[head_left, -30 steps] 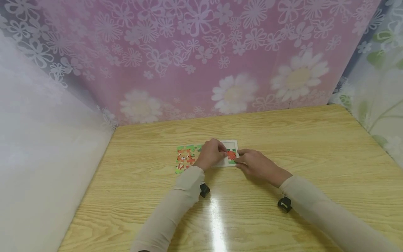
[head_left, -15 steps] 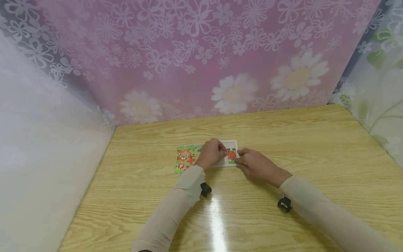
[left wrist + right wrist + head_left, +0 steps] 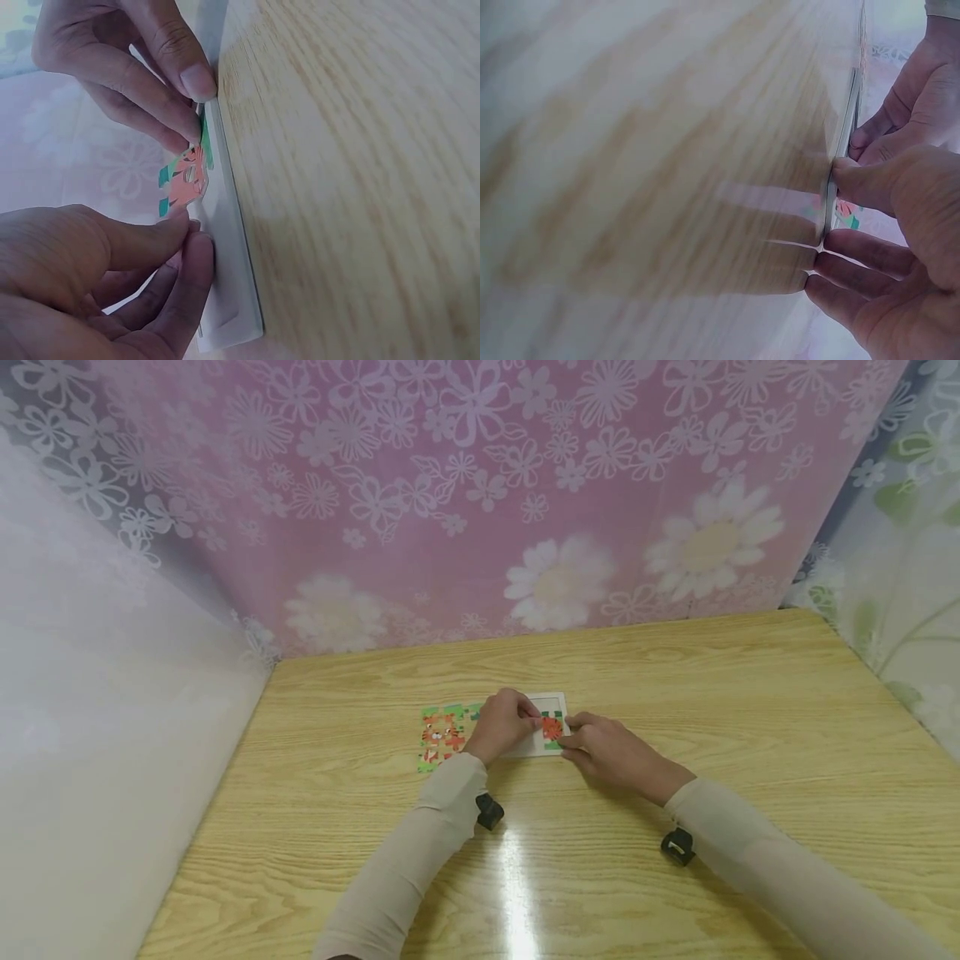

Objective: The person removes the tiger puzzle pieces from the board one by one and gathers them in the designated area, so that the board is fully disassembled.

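A white puzzle tray (image 3: 547,703) lies on the table, with joined orange and green jigsaw pieces (image 3: 552,728) at its right end. My left hand (image 3: 501,727) reaches over the tray's middle. Its thumb and fingers pinch at the left edge of those pieces (image 3: 186,178); the exact contact is partly hidden. At the right end, my right hand (image 3: 611,753) grips the tray's rim, its thumb at the near side and its fingers spread along the edge. In the right wrist view the tray (image 3: 841,146) shows edge-on between that thumb and fingers.
Left of the tray lies a partly joined tiger-face puzzle (image 3: 441,737), its right part hidden behind my left hand. The wood-grain table (image 3: 360,685) meets a pink flowered curtain (image 3: 420,552) at the back. Dark wrist cameras (image 3: 677,847) sit on both sleeves.
The joined pieces at the tray's right end have shifted slightly and sit straighter against the rim. Both hands stay almost in place, the left moving only a little.
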Available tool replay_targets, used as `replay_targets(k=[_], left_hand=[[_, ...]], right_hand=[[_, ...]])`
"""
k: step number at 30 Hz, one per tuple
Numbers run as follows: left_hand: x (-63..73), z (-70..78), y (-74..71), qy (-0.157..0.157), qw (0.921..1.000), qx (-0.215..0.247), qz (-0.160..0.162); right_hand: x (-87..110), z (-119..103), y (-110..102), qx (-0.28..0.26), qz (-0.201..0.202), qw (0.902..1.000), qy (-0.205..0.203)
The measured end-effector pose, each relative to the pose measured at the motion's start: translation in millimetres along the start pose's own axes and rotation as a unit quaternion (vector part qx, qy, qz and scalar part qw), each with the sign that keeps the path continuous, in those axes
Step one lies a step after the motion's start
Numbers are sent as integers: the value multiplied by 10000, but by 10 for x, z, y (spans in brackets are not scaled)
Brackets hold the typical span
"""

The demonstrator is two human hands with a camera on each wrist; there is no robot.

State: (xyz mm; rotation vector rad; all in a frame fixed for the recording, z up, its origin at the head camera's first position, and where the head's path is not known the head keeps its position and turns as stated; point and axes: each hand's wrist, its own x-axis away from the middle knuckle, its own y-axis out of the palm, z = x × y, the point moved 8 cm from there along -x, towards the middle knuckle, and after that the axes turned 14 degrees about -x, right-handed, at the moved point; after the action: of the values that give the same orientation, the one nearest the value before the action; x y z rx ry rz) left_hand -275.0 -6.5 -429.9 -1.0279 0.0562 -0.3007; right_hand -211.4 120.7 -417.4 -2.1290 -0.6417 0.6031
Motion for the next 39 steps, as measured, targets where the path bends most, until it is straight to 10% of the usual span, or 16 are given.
replay_targets(k=[21,39], left_hand=[[101,-36,-175,199,9991,26,383],[304,-449,-459,-92,9991,268,315]], right_hand=[[-3,15,15,54,-38,9999,128],[-10,12,9,4,-56,9999,130]])
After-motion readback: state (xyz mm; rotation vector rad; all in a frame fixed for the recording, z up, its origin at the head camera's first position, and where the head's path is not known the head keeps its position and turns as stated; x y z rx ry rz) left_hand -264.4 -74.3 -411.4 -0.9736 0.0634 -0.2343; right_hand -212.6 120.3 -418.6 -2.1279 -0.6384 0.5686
